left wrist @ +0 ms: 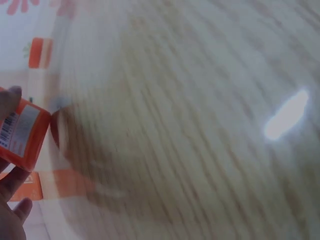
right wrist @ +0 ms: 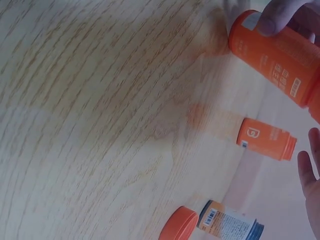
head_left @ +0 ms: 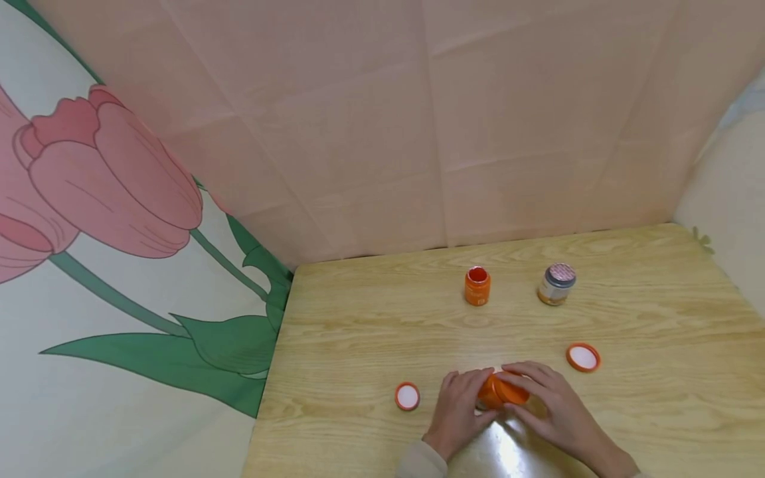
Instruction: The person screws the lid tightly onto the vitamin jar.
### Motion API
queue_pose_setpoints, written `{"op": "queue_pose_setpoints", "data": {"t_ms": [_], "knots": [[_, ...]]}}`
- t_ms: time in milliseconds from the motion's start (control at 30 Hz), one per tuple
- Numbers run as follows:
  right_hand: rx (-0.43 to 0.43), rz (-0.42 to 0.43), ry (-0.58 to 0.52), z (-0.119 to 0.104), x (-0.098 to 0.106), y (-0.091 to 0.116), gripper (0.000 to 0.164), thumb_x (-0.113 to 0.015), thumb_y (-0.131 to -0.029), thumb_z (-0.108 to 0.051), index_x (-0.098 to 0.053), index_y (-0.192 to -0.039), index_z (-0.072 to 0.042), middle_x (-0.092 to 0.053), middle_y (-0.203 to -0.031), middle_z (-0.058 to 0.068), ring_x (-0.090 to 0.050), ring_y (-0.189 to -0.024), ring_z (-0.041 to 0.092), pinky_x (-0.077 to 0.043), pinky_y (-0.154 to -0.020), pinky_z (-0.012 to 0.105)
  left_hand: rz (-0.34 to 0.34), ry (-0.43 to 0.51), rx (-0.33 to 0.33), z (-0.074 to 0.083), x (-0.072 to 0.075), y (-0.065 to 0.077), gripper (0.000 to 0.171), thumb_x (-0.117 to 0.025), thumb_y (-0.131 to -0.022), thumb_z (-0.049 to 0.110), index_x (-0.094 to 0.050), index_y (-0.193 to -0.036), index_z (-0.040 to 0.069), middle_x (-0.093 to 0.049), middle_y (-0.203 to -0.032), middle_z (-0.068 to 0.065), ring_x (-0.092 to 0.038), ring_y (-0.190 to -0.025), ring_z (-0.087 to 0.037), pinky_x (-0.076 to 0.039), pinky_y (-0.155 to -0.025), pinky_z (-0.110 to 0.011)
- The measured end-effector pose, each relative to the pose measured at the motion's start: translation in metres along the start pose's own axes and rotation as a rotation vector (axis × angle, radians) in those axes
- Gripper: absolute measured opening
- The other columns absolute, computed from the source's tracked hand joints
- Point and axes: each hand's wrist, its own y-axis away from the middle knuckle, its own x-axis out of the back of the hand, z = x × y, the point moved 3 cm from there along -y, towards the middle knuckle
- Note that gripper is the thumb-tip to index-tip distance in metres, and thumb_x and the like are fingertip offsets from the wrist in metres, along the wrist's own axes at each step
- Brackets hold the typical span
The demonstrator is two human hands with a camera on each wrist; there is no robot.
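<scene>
An orange plastic jar (head_left: 489, 393), with white printing along its side in the right wrist view, is at the front of the table, slightly tilted. My left hand (head_left: 459, 410) grips its body, fingers on the far side and thumb nearer me. My right hand (head_left: 552, 413) has its fingertips and thumb at the sides of the orange lid (head_left: 515, 390) at the jar's upper end. In the right wrist view, two right fingers (right wrist: 304, 172) stand apart from the jar and part of the lid leaves the frame. The left wrist view shows the jar's barcode label (left wrist: 14, 131).
Farther back stands an uncovered orange jar (head_left: 477, 287). To its right is a jar with a grey-blue neck and patterned top (head_left: 557, 284). Two orange-rimmed lids lie white side up, one lid (head_left: 408, 396) left of my hands, another lid (head_left: 583, 357) to the right.
</scene>
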Motion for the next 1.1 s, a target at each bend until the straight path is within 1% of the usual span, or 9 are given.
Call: {"op": "queue_pose_setpoints", "data": {"t_ms": [167, 367, 467, 600, 700, 800, 900, 1033, 1100], "knots": [[-0.014, 0.029, -0.01, 0.001, -0.002, 0.0, 0.054, -0.088, -0.069, -0.026, -0.071, -0.12, -0.019, -0.068, -0.119, 0.003, -0.055, -0.113, 0.022, -0.019, -0.113, 0.008, 0.034, -0.004, -0.011, -0.001, -0.002, 0.001, 0.081, -0.085, -0.073, 0.045, -0.049, -0.142, 0.023, -0.065, -0.126, 0.01, -0.062, -0.115, -0.004, -0.048, -0.1, -0.035], [-0.123, 0.074, -0.002, -0.001, -0.007, 0.001, 0.056, -0.092, -0.061, -0.022, -0.072, -0.112, -0.013, -0.068, -0.112, 0.002, -0.056, -0.106, 0.017, -0.024, -0.106, 0.004, 0.043, 0.039, -0.006, -0.003, -0.004, 0.002, 0.076, -0.085, -0.073, 0.042, -0.05, -0.139, 0.024, -0.065, -0.125, 0.012, -0.062, -0.114, -0.002, -0.045, -0.1, -0.027], [-0.172, 0.109, 0.026, -0.005, -0.008, 0.0, 0.056, -0.093, -0.06, -0.024, -0.072, -0.109, -0.011, -0.067, -0.106, -0.001, -0.056, -0.099, 0.014, -0.031, -0.098, 0.007, 0.04, 0.067, 0.008, -0.003, -0.005, 0.002, 0.072, -0.084, -0.075, 0.042, -0.052, -0.138, 0.026, -0.065, -0.126, 0.012, -0.061, -0.114, -0.001, -0.044, -0.1, -0.025], [-0.24, 0.117, 0.064, -0.007, -0.011, 0.001, 0.056, -0.093, -0.061, -0.029, -0.071, -0.108, -0.01, -0.065, -0.1, -0.003, -0.055, -0.093, 0.014, -0.038, -0.087, 0.019, 0.055, 0.068, 0.003, -0.002, -0.004, 0.002, 0.069, -0.082, -0.077, 0.043, -0.053, -0.136, 0.025, -0.066, -0.125, 0.012, -0.062, -0.113, -0.001, -0.045, -0.1, -0.026], [-0.263, 0.094, 0.081, -0.005, -0.011, 0.003, 0.059, -0.093, -0.061, -0.03, -0.07, -0.112, -0.011, -0.066, -0.105, 0.0, -0.056, -0.096, 0.017, -0.036, -0.091, 0.015, 0.064, 0.065, -0.006, -0.001, -0.003, 0.001, 0.069, -0.081, -0.077, 0.046, -0.054, -0.137, 0.025, -0.066, -0.125, 0.012, -0.062, -0.113, -0.001, -0.046, -0.1, -0.027], [-0.219, 0.056, 0.057, -0.004, -0.008, 0.003, 0.063, -0.092, -0.062, -0.029, -0.068, -0.118, -0.014, -0.065, -0.116, 0.005, -0.054, -0.106, 0.022, -0.026, -0.103, 0.006, 0.058, 0.066, -0.007, -0.001, -0.003, 0.001, 0.07, -0.082, -0.076, 0.046, -0.053, -0.137, 0.026, -0.066, -0.124, 0.012, -0.062, -0.113, -0.001, -0.046, -0.099, -0.027], [-0.115, 0.028, 0.018, -0.003, -0.003, 0.002, 0.063, -0.091, -0.064, -0.028, -0.068, -0.122, -0.018, -0.063, -0.123, 0.007, -0.052, -0.113, 0.022, -0.016, -0.11, 0.003, 0.045, 0.062, -0.007, -0.001, -0.003, 0.0, 0.071, -0.082, -0.076, 0.045, -0.053, -0.138, 0.027, -0.066, -0.124, 0.013, -0.062, -0.113, -0.001, -0.046, -0.099, -0.029], [-0.005, 0.001, -0.009, -0.001, 0.003, 0.001, 0.056, -0.087, -0.07, -0.03, -0.069, -0.122, -0.017, -0.064, -0.123, 0.006, -0.052, -0.116, 0.02, -0.019, -0.114, 0.009, 0.029, 0.058, -0.002, -0.001, -0.002, -0.001, 0.07, -0.082, -0.076, 0.046, -0.053, -0.137, 0.027, -0.067, -0.123, 0.012, -0.062, -0.113, -0.001, -0.048, -0.1, -0.034], [0.005, -0.01, -0.017, 0.0, 0.004, 0.001, 0.053, -0.085, -0.073, -0.031, -0.069, -0.121, -0.017, -0.065, -0.121, 0.005, -0.052, -0.115, 0.02, -0.019, -0.114, 0.009, 0.025, 0.061, -0.002, -0.001, -0.001, -0.002, 0.07, -0.082, -0.075, 0.047, -0.054, -0.136, 0.027, -0.068, -0.122, 0.012, -0.063, -0.113, -0.002, -0.049, -0.1, -0.037]]}}
